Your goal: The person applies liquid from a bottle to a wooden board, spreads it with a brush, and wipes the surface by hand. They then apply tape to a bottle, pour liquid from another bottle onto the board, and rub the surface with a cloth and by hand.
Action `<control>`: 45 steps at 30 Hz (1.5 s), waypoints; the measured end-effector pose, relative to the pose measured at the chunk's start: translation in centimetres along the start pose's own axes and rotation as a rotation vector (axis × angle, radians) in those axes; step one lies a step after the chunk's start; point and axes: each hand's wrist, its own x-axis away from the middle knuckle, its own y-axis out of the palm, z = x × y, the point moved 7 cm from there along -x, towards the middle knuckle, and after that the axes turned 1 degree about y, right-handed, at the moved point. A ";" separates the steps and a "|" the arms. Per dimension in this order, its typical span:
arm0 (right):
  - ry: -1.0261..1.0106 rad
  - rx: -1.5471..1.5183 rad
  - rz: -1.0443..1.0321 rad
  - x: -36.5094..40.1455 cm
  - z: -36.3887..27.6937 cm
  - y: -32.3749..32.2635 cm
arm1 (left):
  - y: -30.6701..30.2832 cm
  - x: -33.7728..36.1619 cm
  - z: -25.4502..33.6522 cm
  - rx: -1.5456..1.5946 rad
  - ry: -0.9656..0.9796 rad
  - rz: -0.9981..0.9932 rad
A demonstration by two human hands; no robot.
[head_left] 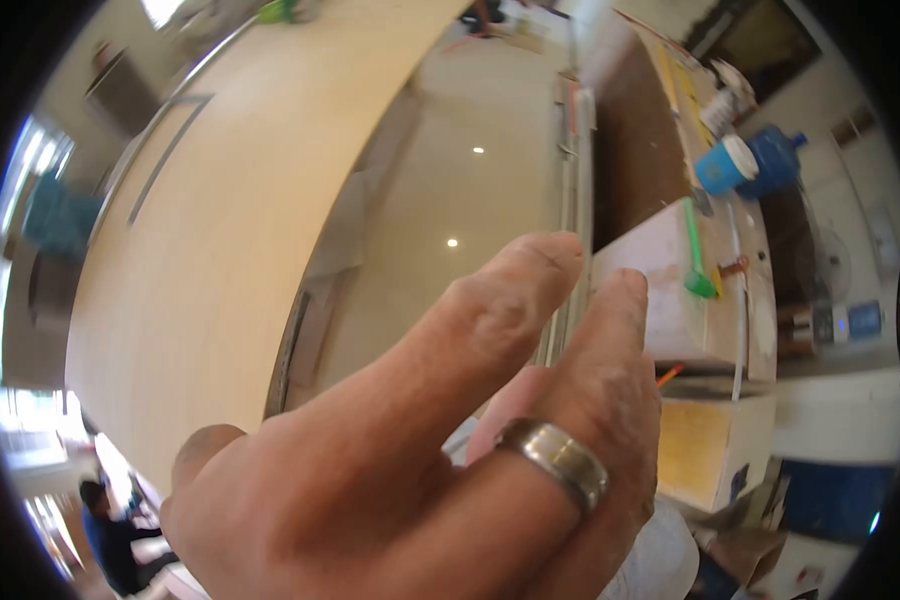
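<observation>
Very close to the camera, my left hand (410, 450) fills the lower middle of the head view, its fingers pointing up and right. Two fingers are stretched out and slightly apart. One of them wears a wide silver ring (553, 462). A pinkish fingertip-like shape (510, 405) shows partly between them, and the rest of the fingers are hidden. I see no object held. Behind the hand, a long pale wooden board (210, 260) lies to the left. My right hand cannot be made out.
Right of the hand stands a pale box (650, 260) with a green tool (696, 260) on it. Beyond are a blue paper cup (720, 167) and a large blue bottle (773, 160). A wooden block (705, 450) sits lower right. Another person (115, 530) is at lower left.
</observation>
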 end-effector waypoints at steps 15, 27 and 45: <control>0.646 -0.252 0.026 -4.4 3.9 -2.8 | 20.2 -23.1 -31.1 0.380 0.537 -0.219; 0.301 -0.577 0.395 -43.2 -4.7 -53.5 | 56.9 -5.6 -72.4 0.243 -0.800 -1.188; 0.310 -0.333 -0.094 -78.4 -14.0 -57.4 | 71.5 -31.5 -105.9 0.376 -0.900 -0.866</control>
